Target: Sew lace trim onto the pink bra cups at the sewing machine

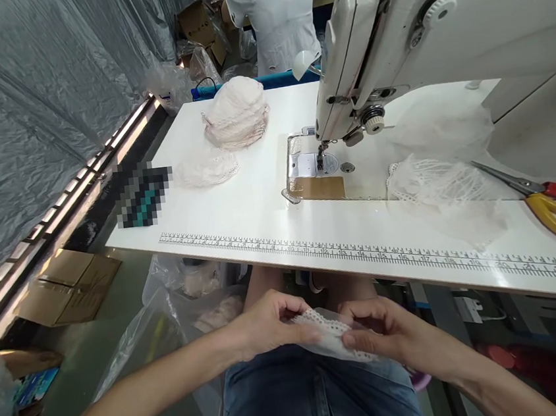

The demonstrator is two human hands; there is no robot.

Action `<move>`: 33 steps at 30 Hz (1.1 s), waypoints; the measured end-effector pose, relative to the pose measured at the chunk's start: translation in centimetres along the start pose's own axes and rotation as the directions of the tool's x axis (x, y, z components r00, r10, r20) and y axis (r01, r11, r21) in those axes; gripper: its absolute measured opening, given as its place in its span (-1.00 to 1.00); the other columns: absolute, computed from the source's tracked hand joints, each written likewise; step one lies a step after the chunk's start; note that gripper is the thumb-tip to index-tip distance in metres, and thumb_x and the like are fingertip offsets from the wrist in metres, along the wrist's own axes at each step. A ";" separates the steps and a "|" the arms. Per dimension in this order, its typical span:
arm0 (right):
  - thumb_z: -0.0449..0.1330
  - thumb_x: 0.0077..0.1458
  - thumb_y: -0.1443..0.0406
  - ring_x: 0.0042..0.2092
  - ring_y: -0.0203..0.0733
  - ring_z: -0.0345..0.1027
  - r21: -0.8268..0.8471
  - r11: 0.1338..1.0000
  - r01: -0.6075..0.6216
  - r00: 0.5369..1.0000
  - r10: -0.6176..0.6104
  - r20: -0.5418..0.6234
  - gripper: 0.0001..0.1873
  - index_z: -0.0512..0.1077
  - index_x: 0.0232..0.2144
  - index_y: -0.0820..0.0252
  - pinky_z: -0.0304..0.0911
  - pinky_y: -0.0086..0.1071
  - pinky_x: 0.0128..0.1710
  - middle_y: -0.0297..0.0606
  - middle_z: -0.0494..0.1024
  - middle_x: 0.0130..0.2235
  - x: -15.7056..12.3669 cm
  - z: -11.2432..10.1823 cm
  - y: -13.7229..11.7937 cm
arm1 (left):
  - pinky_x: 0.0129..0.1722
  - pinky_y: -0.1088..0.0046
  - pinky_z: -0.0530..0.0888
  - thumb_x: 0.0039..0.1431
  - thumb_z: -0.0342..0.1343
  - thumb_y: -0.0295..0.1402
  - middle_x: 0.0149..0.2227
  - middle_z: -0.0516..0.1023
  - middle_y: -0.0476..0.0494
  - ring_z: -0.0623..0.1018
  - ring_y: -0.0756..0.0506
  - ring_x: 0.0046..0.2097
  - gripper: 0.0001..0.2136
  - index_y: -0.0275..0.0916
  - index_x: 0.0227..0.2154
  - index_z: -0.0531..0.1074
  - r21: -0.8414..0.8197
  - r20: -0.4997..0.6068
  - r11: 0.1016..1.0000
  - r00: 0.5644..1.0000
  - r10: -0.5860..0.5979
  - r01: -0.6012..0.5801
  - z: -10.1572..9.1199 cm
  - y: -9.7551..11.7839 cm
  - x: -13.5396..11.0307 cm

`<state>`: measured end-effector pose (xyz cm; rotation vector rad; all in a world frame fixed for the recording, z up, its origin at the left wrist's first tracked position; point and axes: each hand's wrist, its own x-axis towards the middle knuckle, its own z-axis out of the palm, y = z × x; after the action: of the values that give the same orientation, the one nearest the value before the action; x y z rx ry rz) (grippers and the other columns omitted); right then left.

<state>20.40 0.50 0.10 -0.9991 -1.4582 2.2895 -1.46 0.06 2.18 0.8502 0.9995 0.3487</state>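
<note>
Over my lap, below the table's front edge, both hands hold a small white lace piece (332, 335). My left hand (270, 324) pinches its left end with fingers curled. My right hand (388, 332) pinches its right side between thumb and fingers. A white sewing machine (418, 28) stands on the white table (258, 203), its needle (321, 154) over the metal plate. More white lace (434, 181) lies to the right of the needle.
A stack of pale pink lace pieces (237, 112) and one loose piece (207, 169) lie at the table's back left. Scissors with red and yellow handles (550, 202) rest at the right edge. A person in a white shirt (278, 16) stands behind. Plastic bags (183, 297) and cardboard (68, 286) sit on the floor.
</note>
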 end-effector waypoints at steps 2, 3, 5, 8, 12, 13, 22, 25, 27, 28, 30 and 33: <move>0.24 0.04 0.08 -0.48 -0.37 -0.05 0.005 1.000 -0.007 1.000 0.007 -0.004 -0.66 0.31 -0.50 0.24 -0.18 -0.44 -0.51 -0.45 0.17 -0.53 0.0 -0.1 -0.2 | -0.37 0.58 0.24 -0.18 0.34 -0.36 -0.48 0.39 0.02 0.33 0.05 -0.39 -0.77 -0.37 -0.43 0.50 -0.004 0.055 1.000 0.998 0.027 -0.027 -0.4 0.2 -0.2; 0.25 0.03 0.09 -0.48 -0.37 -0.03 0.002 1.000 -0.007 1.000 0.007 -0.009 -0.66 0.32 -0.50 0.24 -0.17 -0.44 -0.50 -0.45 0.18 -0.53 0.0 -0.1 -0.3 | -0.36 0.58 0.25 -0.19 0.34 -0.37 -0.46 0.40 0.01 0.33 0.05 -0.38 -0.76 -0.36 -0.41 0.51 -0.006 0.077 0.999 0.997 0.033 -0.033 -0.6 0.3 -0.2; 0.26 0.02 0.10 -0.47 -0.36 -0.02 -0.005 1.000 -0.005 1.000 0.005 -0.017 -0.68 0.33 -0.50 0.24 -0.15 -0.44 -0.49 -0.45 0.19 -0.52 0.0 0.0 -0.4 | -0.34 0.58 0.25 -0.22 0.36 -0.37 -0.46 0.41 0.01 0.34 0.04 -0.37 -0.72 -0.35 -0.39 0.51 -0.011 0.093 1.000 0.995 0.022 -0.021 -0.8 0.2 -0.3; 0.27 0.02 0.13 -0.47 -0.36 -0.01 -0.024 1.000 -0.006 1.000 0.005 -0.024 -0.69 0.32 -0.51 0.23 -0.14 -0.44 -0.49 -0.46 0.18 -0.53 0.0 0.0 -0.5 | -0.35 0.56 0.26 -0.27 0.39 -0.29 -0.47 0.41 0.01 0.34 0.03 -0.38 -0.68 -0.36 -0.41 0.51 -0.015 0.059 1.000 0.998 -0.013 0.014 -0.8 0.1 -0.3; 0.23 0.06 0.11 -0.46 -0.34 0.00 -0.064 0.998 -0.017 0.999 0.014 -0.035 -0.69 0.32 -0.52 0.21 -0.13 -0.43 -0.48 -0.44 0.18 -0.52 0.1 -0.2 -0.2 | -0.37 0.54 0.26 -0.26 0.37 -0.25 -0.49 0.38 0.02 0.31 0.04 -0.41 -0.69 -0.38 -0.50 0.48 0.020 -0.034 0.999 0.999 0.034 -0.034 -0.5 -0.1 -0.4; 0.23 0.06 0.12 -0.46 -0.33 0.00 -0.071 0.997 -0.023 0.999 0.020 -0.035 -0.70 0.32 -0.52 0.21 -0.13 -0.43 -0.48 -0.44 0.19 -0.51 0.2 -0.2 -0.1 | -0.37 0.55 0.25 -0.25 0.36 -0.26 -0.48 0.38 0.02 0.30 0.05 -0.41 -0.70 -0.38 -0.51 0.48 0.031 -0.050 0.998 0.997 0.057 -0.055 -0.5 -0.1 -0.5; 0.23 0.06 0.13 -0.45 -0.31 -0.01 -0.053 0.998 -0.036 0.999 0.035 -0.029 -0.71 0.31 -0.53 0.18 -0.11 -0.42 -0.47 -0.44 0.15 -0.52 0.9 0.1 -0.2 | -0.36 0.53 0.26 -0.32 0.40 -0.26 -0.44 0.40 -0.01 0.34 0.03 -0.38 -0.64 -0.39 -0.45 0.49 -0.029 -0.092 0.997 0.994 0.062 -0.065 -1.1 -0.5 -0.9; 0.23 0.06 0.10 -0.46 -0.32 -0.02 -0.061 0.997 -0.045 0.998 0.043 -0.037 -0.68 0.30 -0.53 0.19 -0.12 -0.42 -0.47 -0.44 0.15 -0.52 1.2 0.2 -0.4 | -0.37 0.52 0.24 -0.30 0.39 -0.22 -0.45 0.40 -0.01 0.34 0.02 -0.38 -0.63 -0.39 -0.45 0.50 -0.064 -0.094 0.996 0.994 0.052 -0.058 -1.0 -0.6 -0.9; 0.23 0.05 0.08 -0.46 -0.33 -0.03 -0.068 0.997 -0.047 0.998 0.044 -0.041 -0.67 0.30 -0.52 0.19 -0.12 -0.42 -0.48 -0.44 0.16 -0.52 1.3 0.3 -0.6 | -0.40 0.52 0.22 -0.25 0.35 -0.14 -0.49 0.38 -0.01 0.31 0.03 -0.41 -0.61 -0.39 -0.46 0.50 -0.066 -0.110 0.996 0.993 0.045 -0.052 -0.9 -0.6 -0.7; 0.23 0.04 0.08 -0.47 -0.33 -0.03 -0.072 0.996 -0.046 0.998 0.043 -0.041 -0.67 0.30 -0.52 0.20 -0.12 -0.42 -0.48 -0.44 0.17 -0.53 1.3 0.3 -0.7 | -0.42 0.52 0.19 -0.22 0.33 -0.10 -0.51 0.36 0.00 0.29 0.04 -0.42 -0.60 -0.40 -0.47 0.50 -0.059 -0.119 0.997 0.992 0.046 -0.053 -0.8 -0.6 -0.6; 0.25 0.02 0.07 -0.47 -0.33 -0.02 -0.077 0.996 -0.044 0.998 0.041 -0.043 -0.66 0.31 -0.52 0.21 -0.12 -0.42 -0.49 -0.43 0.19 -0.53 1.3 0.3 -0.9 | -0.44 0.53 0.16 -0.22 0.31 -0.06 -0.53 0.34 0.02 0.26 0.06 -0.44 -0.58 -0.39 -0.50 0.50 -0.046 -0.133 0.997 0.989 0.058 -0.065 -0.7 -0.6 -0.4; 0.26 0.00 0.06 -0.47 -0.33 -0.01 -0.077 0.996 -0.042 0.998 0.038 -0.052 -0.65 0.32 -0.52 0.21 -0.11 -0.43 -0.49 -0.43 0.20 -0.53 1.3 0.3 -1.2 | -0.42 0.53 0.19 -0.29 0.36 -0.08 -0.51 0.37 0.00 0.29 0.04 -0.42 -0.59 -0.38 -0.51 0.51 -0.063 -0.134 0.995 0.989 0.066 -0.075 -0.6 -0.4 -0.3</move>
<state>19.10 1.50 0.70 -1.1104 -1.5313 2.2325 -2.18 -0.10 1.86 0.8106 1.0754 0.5016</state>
